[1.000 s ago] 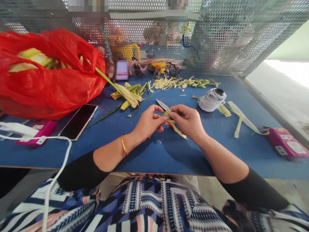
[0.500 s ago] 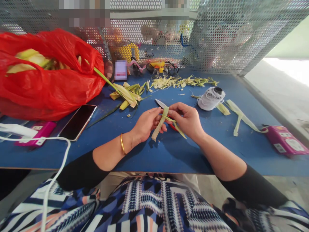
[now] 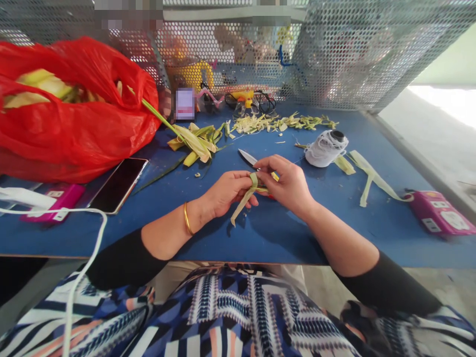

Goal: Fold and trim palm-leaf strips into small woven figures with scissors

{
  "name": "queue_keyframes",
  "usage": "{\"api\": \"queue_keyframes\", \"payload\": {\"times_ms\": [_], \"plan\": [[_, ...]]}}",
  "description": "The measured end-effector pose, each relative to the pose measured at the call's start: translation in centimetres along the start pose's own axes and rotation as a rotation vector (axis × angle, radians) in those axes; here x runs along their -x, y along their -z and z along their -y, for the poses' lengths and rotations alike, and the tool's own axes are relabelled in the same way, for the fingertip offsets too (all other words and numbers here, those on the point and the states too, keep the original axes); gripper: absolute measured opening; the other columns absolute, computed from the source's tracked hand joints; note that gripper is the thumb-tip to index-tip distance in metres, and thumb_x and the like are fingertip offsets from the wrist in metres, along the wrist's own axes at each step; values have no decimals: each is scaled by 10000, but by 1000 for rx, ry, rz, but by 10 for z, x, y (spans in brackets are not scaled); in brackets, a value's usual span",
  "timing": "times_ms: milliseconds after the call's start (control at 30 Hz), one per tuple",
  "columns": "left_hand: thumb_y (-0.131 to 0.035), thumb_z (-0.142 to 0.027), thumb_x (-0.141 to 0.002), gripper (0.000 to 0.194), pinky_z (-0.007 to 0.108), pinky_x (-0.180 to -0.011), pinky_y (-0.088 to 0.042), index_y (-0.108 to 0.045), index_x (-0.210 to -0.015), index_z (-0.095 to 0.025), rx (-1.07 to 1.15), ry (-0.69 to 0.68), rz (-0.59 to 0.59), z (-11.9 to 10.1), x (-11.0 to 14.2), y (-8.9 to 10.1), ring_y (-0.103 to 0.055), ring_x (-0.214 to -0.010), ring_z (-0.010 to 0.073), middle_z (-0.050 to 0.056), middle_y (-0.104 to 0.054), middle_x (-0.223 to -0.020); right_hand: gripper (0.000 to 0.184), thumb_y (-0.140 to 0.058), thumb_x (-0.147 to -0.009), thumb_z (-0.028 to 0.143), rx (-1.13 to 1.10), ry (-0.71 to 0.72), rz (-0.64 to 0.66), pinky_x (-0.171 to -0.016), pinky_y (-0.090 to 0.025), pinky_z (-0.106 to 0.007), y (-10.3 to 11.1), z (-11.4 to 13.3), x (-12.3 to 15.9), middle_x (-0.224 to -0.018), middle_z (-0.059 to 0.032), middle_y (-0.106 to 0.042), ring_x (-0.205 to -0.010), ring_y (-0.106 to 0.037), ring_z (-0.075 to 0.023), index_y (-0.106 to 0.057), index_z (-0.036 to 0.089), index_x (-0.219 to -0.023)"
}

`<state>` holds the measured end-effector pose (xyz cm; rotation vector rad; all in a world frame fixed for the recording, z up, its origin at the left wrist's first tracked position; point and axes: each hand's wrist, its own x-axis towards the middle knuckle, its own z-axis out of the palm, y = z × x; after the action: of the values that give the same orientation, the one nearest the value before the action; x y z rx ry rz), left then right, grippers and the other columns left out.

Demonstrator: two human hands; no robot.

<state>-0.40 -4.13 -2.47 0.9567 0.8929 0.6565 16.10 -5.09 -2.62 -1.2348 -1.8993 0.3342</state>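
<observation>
My left hand (image 3: 231, 192), a gold bangle on its wrist, pinches a pale green strip of corn husk (image 3: 243, 202). The strip bends in a small loop at the fingertips, and one end hangs down toward me. My right hand (image 3: 287, 182) is closed on the other part of the husk, close beside the left fingertips; its exact grip is partly hidden. Scissors (image 3: 247, 157) lie on the table under my right hand, blades pointing away to the left, with a bit of red handle showing. Near that hand stands a spool of white thread (image 3: 323, 149).
A blue table (image 3: 178, 235) carries a red plastic bag (image 3: 111, 134) of husks, a phone (image 3: 119, 186), a husk pile (image 3: 197, 141), husk scraps (image 3: 256, 124), and a magenta box (image 3: 442, 212) at right. A white cable (image 3: 87, 267) crosses the left edge. Perforated metal panels (image 3: 334, 59) stand behind.
The flat, straight strip has been bent into a loop at my left fingertips. My right hand has moved slightly left, closer to the left hand, and the thin husk end below it no longer shows.
</observation>
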Motion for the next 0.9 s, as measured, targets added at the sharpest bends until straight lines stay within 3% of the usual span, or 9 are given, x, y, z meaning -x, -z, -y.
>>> {"api": "queue_keyframes", "payload": {"times_ms": [100, 333, 600, 900], "plan": [[-652, -175, -781, 24, 209, -477, -479, -643, -784, -153, 76, -14, -101, -1, -2, 2, -630, -482, 109, 46, -728, -719, 117, -588, -890, 243, 25, 41, -6, -750, -460, -319, 8, 3, -2, -846, -37, -690, -799, -628, -183, -697, 213, -860], [-619, -158, -857, 72, 193, -485, -466, -625, -784, -160, 52, -62, -234, -7, -1, 0, -656, -502, 105, -5, -686, -668, 94, -659, -888, 284, 261, 145, 138, -788, -412, -351, 13, -3, -4, -875, -42, -697, -819, -626, -201, -720, 232, -841], [-637, -160, -855, 99, 201, -510, -466, -612, -759, -168, -25, -55, -260, -5, -1, -1, -669, -525, 117, -19, -661, -638, 262, -499, -988, 282, 500, 331, 136, -846, -386, -364, 7, -2, 0, -856, -51, -691, -795, -579, -200, -703, 224, -832], [-597, -102, -855, 137, 169, -545, -469, -634, -735, -157, 10, -113, -277, -7, -2, 1, -625, -542, 79, -4, -690, -642, 257, -436, -1013, 222, 521, 429, 56, -823, -394, -318, 6, -2, -1, -789, -37, -697, -714, -580, -175, -665, 191, -898]]}}
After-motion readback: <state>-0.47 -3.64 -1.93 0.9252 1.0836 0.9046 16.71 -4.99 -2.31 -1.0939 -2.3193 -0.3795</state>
